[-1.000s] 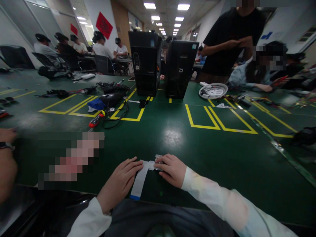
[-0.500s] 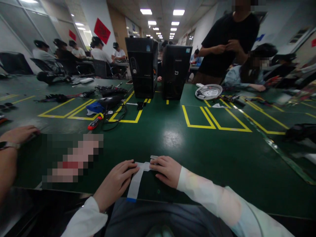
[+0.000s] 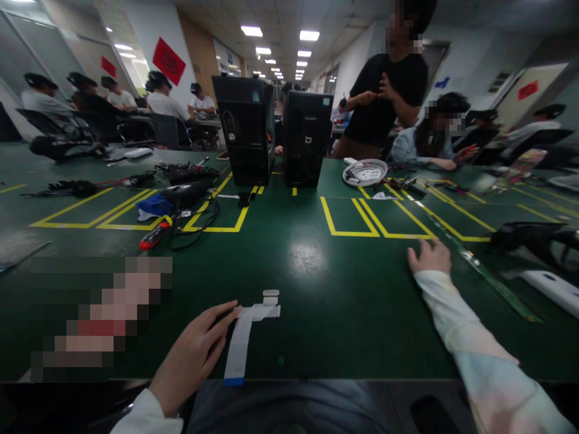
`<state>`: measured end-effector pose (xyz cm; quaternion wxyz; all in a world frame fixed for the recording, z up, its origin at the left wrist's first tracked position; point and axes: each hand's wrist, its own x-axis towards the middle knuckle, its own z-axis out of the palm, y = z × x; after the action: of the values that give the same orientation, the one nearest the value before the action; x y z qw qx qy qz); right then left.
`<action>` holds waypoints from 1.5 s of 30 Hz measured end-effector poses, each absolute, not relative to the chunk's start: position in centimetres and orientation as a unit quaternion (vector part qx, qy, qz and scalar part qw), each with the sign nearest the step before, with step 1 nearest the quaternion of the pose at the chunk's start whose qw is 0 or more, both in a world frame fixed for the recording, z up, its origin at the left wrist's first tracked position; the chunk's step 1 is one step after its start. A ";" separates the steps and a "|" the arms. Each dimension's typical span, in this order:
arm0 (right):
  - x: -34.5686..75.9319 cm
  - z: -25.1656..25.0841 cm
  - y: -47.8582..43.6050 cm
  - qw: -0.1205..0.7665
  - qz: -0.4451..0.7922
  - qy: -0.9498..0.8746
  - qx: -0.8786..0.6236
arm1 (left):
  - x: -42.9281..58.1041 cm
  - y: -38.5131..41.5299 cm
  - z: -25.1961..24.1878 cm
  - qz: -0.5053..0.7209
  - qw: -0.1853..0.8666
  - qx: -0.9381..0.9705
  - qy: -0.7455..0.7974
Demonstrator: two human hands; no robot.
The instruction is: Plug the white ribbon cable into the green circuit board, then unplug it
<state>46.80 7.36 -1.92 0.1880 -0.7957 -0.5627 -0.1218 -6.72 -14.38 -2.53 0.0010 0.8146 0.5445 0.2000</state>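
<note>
A white flat ribbon cable (image 3: 238,343) with a blue end lies near the table's front edge. Its upper part bends right to a small connector piece (image 3: 271,294). My left hand (image 3: 196,343) is beside it, fingers stretched out, with the fingertips touching the cable's upper left edge. My right hand (image 3: 430,256) is well away to the right, palm down on or just over the green table (image 3: 344,313), fingers spread and holding nothing. No other thing is within its fingers.
Two black computer towers (image 3: 248,129) stand at the back. On the left are a red-handled screwdriver (image 3: 155,234), a blue-and-black tool (image 3: 156,205) and cables. To the right lie a white fan grille (image 3: 365,173), a green strip (image 3: 497,286) and a white device (image 3: 554,289). A person (image 3: 384,90) stands behind.
My right hand has let go of the ribbon cable and moved far right and forward. My left hand stays at the cable. The other person's arm at the left has gone from view.
</note>
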 end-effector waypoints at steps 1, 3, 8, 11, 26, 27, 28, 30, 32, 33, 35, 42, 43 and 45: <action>49.1 -1.9 7.1 0.176 -0.118 -0.528 -0.822 | -6.7 -14.4 -2.5 0.207 -0.002 0.809 0.550; 52.5 -1.8 6.2 0.162 -0.112 -0.470 -0.861 | -6.6 -14.3 -2.6 0.217 -0.010 0.800 0.559; 55.4 -1.6 4.7 0.115 -0.049 -0.412 -0.903 | -6.3 -14.2 -2.5 0.224 -0.012 0.788 0.573; 55.9 -1.7 5.0 0.081 -0.021 -0.427 -0.900 | -6.3 -14.3 -2.5 0.229 -0.012 0.786 0.574; 56.2 -3.5 0.0 0.055 -0.006 -0.544 -0.837 | -6.3 -14.4 -3.1 0.245 -0.029 0.776 0.581; 56.2 -3.7 -0.6 0.057 -0.003 -0.558 -0.828 | -6.3 -14.4 -3.2 0.242 -0.028 0.776 0.582; 56.2 -3.9 -1.3 0.061 -0.002 -0.570 -0.819 | -6.3 -14.4 -3.2 0.239 -0.026 0.776 0.584; 55.8 -3.9 -2.5 0.068 -0.014 -0.589 -0.805 | -6.3 -14.4 -3.2 0.232 -0.023 0.774 0.588; 54.8 -3.6 -3.7 0.078 -0.051 -0.592 -0.801 | -6.2 -14.4 -3.1 0.231 -0.024 0.772 0.591; 54.1 -3.2 -4.3 0.080 -0.070 -0.576 -0.811 | -6.2 -14.4 -3.1 0.231 -0.024 0.772 0.592; 52.4 -2.4 -5.4 0.083 -0.101 -0.504 -0.854 | -6.2 -14.4 -3.0 0.232 -0.028 0.772 0.591; 50.4 -1.3 -6.8 0.033 -0.069 -0.382 -0.921 | -6.1 -14.4 -2.9 0.230 -0.038 0.773 0.590; 50.8 -1.5 -6.6 0.028 -0.059 -0.390 -0.919 | -6.1 -14.4 -2.9 0.230 -0.039 0.773 0.590; 51.9 -2.1 -6.2 0.029 -0.048 -0.409 -0.911 | -6.1 -14.4 -2.8 0.232 -0.039 0.772 0.591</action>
<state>51.95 -6.21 -2.14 0.0290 -0.9108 -0.4090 -0.0478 -6.11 -14.42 -2.82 -0.0394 0.7718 0.5907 0.2321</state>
